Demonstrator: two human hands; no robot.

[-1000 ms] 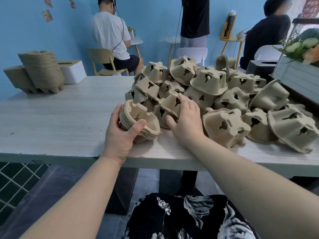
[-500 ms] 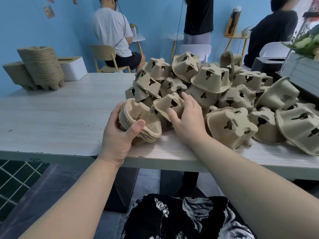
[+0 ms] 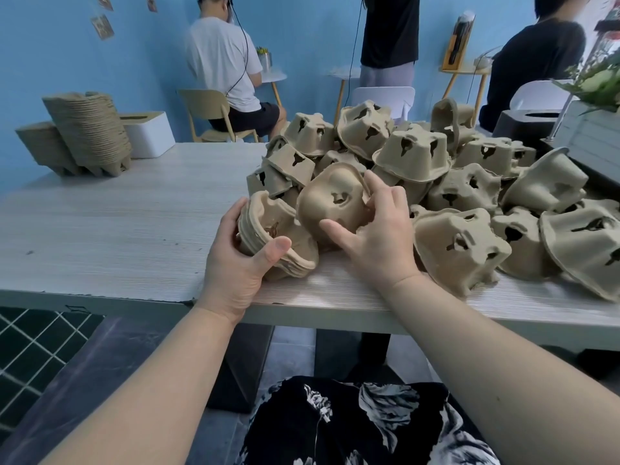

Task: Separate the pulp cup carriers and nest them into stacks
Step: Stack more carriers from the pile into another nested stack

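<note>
Near the front edge of the pale wood-grain table (image 3: 100, 229), your left hand (image 3: 235, 263) grips a small nested stack of tan moulded-pulp cup carriers (image 3: 275, 236), thumb over its near rim and fingers round the far side; the stack lies tipped on its side, its open cups facing up and toward you, its layered rim running from upper left to lower right. Your right hand (image 3: 375, 229) holds a single tan pulp carrier (image 3: 332, 203) just right of that stack, fingers curled over its far edge and thumb stretched beneath it; this carrier is tilted with its hollow side toward you and its top rim leaning away. Behind and to the right spreads a loose heap of tan pulp carriers (image 3: 453, 169), most lying upside down with their slotted bases up, some tilted against each other. At the table's far left corner stand two tall nested columns of tan pulp carriers (image 3: 87, 129), both leaning left, beside a white rectangular box with a slotted wooden lid (image 3: 147, 132); its contents are hidden. A dark slotted box (image 3: 523, 124) sits at the far right.
</note>
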